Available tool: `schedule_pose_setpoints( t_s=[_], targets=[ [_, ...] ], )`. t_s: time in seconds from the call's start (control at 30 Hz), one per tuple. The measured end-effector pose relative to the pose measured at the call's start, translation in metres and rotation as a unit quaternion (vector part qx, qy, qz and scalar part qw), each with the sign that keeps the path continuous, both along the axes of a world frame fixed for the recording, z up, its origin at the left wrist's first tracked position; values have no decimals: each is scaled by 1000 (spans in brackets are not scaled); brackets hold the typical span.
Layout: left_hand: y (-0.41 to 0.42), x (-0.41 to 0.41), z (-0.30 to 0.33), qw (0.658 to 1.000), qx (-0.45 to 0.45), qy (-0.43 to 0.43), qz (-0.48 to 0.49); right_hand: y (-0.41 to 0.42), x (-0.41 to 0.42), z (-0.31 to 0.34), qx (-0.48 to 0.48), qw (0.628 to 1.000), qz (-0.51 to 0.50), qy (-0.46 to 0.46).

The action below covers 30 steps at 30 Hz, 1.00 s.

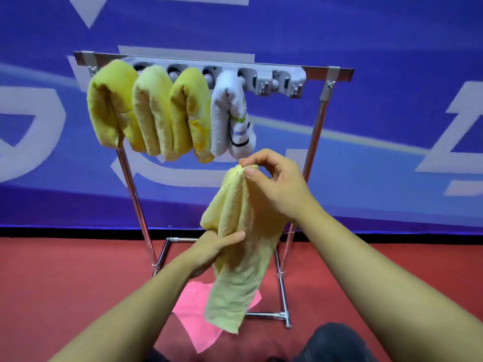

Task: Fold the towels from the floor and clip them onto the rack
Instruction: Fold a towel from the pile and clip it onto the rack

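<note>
1. While four towels already hang folded from the clip bar [214, 71] in the upper left of the frame, three yellow ones [146, 111] and a white one [230, 118], I'd say the job is well past halfway.
2. The bar sits along the top of the rack [317, 131], and its right end, upper centre of the frame, has empty clips, so there's room for more.
3. The fifth towel [237, 246], pale yellow, is in the air at centre frame, below the white one and in front of the rack. It's bunched lengthwise and drooping, so not properly folded yet, at least from what I can see.
4. A pink cloth [193, 317] lies flat on the red floor [65, 283] at bottom centre, partly behind the hanging towel. Looks like that one is left to do after this.
5. The right hand [277, 184] is up at centre frame, thumb and forefinger pinching the towel's top end, other fingers curled loosely. Wrist bent, forearm coming in from the lower right.
6. The left hand [209, 252] is lower, just left of centre, gripping the towel's middle with the thumb lying across the front; the fingers go behind the cloth, so can't see them. Forearm comes up from the lower left.
7. My guess: fold it over, then push the top into a free clip.
</note>
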<state>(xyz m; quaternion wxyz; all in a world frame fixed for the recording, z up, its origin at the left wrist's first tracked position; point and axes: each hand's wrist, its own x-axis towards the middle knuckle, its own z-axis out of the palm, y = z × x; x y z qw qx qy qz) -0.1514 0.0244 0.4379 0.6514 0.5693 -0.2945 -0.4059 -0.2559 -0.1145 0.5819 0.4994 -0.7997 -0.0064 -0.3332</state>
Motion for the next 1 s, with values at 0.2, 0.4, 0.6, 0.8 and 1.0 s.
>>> schedule_pose_setpoints(
  t_s=[0.2,0.4,0.6,0.8,1.0],
  targets=[
    [-33,-22,3,995,-20,53,81,-31,25,-59,105,989,-55,89],
    [-42,-8,-12,979,5,153,133,-52,10,-177,428,819,11,382],
    [-41,23,-37,975,30,173,136,-50,1,-205,518,733,156,412],
    [-27,61,-81,970,47,155,181,-47,51,-249,371,863,45,341],
    [1,85,-119,952,149,57,261,-58,75,-288,294,928,-50,223]
  ],
)
